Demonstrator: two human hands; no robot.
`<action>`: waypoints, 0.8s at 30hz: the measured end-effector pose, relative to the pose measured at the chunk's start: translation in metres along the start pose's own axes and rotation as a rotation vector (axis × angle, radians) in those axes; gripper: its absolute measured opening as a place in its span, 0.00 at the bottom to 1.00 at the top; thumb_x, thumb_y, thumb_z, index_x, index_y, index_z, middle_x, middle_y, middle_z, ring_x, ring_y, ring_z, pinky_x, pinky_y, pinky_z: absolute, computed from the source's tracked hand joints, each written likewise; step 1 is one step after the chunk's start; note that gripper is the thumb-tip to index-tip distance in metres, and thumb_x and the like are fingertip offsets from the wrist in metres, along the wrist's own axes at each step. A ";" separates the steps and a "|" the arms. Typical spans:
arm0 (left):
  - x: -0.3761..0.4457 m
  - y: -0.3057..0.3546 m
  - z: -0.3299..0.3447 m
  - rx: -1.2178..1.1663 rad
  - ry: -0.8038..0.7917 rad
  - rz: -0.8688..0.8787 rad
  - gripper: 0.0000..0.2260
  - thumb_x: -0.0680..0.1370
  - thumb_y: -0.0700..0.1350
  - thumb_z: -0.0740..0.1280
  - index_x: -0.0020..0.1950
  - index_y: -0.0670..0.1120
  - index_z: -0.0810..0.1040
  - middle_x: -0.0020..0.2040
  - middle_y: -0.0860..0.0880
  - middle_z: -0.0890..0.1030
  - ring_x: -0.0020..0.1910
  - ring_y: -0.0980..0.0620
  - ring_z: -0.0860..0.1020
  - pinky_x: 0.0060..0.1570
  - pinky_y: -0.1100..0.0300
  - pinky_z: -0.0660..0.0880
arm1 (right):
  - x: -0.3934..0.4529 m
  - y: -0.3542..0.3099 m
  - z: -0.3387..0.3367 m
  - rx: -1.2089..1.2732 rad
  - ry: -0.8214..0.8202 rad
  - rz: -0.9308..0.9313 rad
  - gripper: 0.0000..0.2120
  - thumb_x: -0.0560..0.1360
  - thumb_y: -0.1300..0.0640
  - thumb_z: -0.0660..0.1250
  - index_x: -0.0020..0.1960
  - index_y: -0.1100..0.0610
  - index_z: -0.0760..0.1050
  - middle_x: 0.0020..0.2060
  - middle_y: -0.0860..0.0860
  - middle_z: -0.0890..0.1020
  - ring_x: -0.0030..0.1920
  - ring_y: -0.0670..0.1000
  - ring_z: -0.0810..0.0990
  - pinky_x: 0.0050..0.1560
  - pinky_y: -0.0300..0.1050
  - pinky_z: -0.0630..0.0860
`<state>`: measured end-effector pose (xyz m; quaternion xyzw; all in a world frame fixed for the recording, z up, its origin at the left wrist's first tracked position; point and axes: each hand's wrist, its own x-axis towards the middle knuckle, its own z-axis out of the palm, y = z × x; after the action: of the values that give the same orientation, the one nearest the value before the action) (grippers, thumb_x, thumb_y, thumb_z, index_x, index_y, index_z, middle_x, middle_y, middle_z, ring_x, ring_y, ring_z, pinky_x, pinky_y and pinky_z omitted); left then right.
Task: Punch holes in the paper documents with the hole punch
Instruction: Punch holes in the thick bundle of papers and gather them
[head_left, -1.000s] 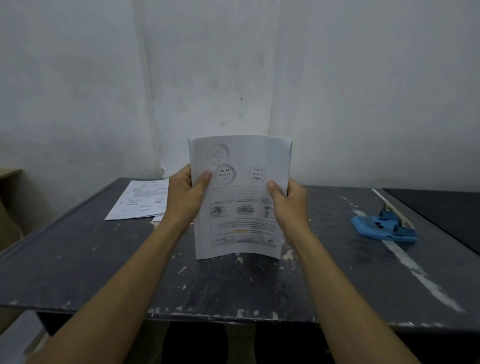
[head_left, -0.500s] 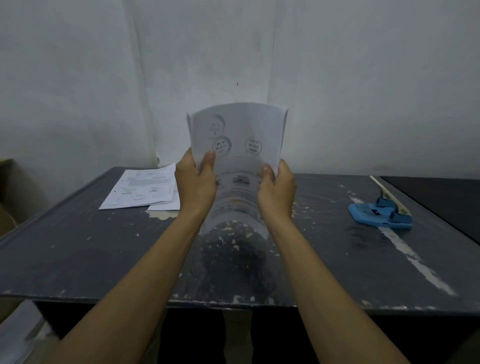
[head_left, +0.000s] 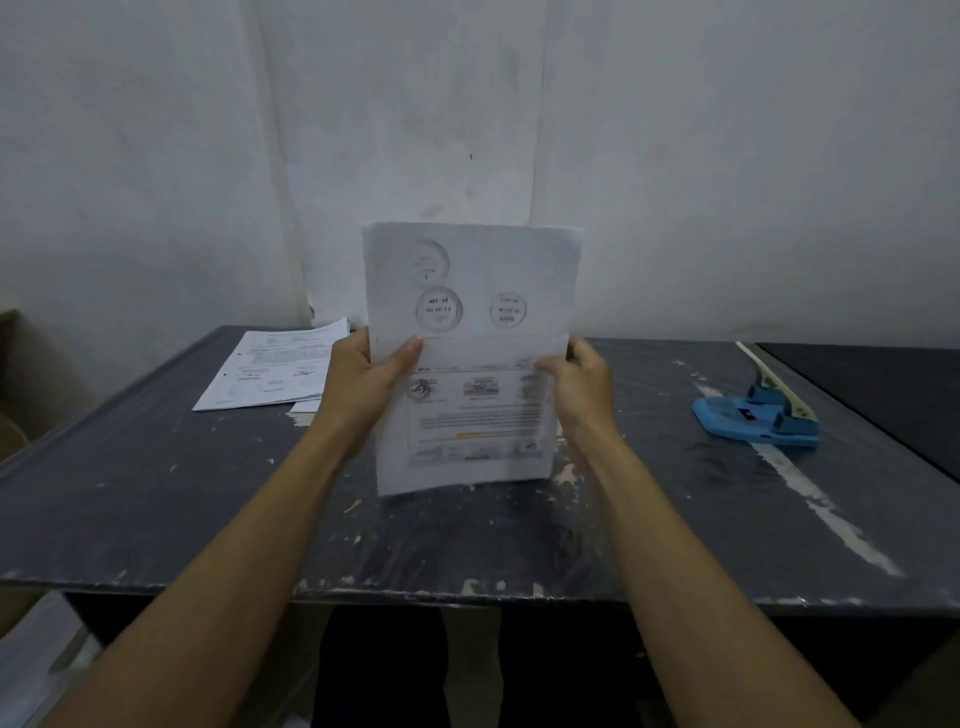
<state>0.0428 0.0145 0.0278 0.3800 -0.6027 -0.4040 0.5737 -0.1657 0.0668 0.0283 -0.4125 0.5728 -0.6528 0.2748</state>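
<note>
I hold a stack of printed paper documents (head_left: 470, 332) upright over the middle of the dark table (head_left: 156, 499), its bottom edge at or just above the top. My left hand (head_left: 363, 384) grips the stack's left edge, thumb across the front. My right hand (head_left: 576, 387) grips the right edge. The front sheet bears round stamps near its top and printed text lower down. A blue hole punch (head_left: 758, 418) with a pale lever sits on the table at the right, well away from both hands.
A second pile of printed sheets (head_left: 270, 371) lies flat at the table's back left. White walls stand right behind the table. A black surface (head_left: 893, 395) adjoins the table at the right. The table's near edge is chipped.
Half a second ago the stack was lifted and bowed; now it has dropped back toward the table and stands straighter. Both hands kept their grip on its side edges.
</note>
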 end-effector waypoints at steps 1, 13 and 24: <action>-0.002 -0.002 -0.002 -0.005 -0.010 -0.009 0.10 0.78 0.46 0.71 0.56 0.44 0.81 0.48 0.49 0.86 0.45 0.50 0.86 0.42 0.54 0.83 | 0.001 -0.001 -0.002 -0.003 -0.011 0.011 0.07 0.77 0.65 0.64 0.54 0.60 0.77 0.46 0.49 0.83 0.47 0.49 0.82 0.38 0.34 0.76; -0.013 -0.004 -0.006 -0.068 -0.030 0.042 0.14 0.77 0.44 0.71 0.61 0.40 0.78 0.51 0.46 0.86 0.48 0.47 0.85 0.44 0.51 0.83 | -0.017 0.007 0.010 0.076 0.002 0.007 0.22 0.82 0.39 0.56 0.54 0.54 0.81 0.49 0.48 0.85 0.50 0.50 0.84 0.50 0.47 0.80; 0.002 0.028 -0.017 -0.096 -0.108 0.078 0.18 0.70 0.47 0.75 0.58 0.44 0.81 0.51 0.47 0.86 0.49 0.46 0.85 0.47 0.50 0.82 | 0.005 -0.061 -0.002 -0.050 0.040 -0.344 0.21 0.74 0.56 0.70 0.65 0.54 0.69 0.58 0.50 0.80 0.56 0.51 0.80 0.46 0.43 0.80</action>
<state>0.0595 0.0226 0.0551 0.3058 -0.6271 -0.4297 0.5732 -0.1635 0.0756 0.0890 -0.4981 0.5151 -0.6840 0.1371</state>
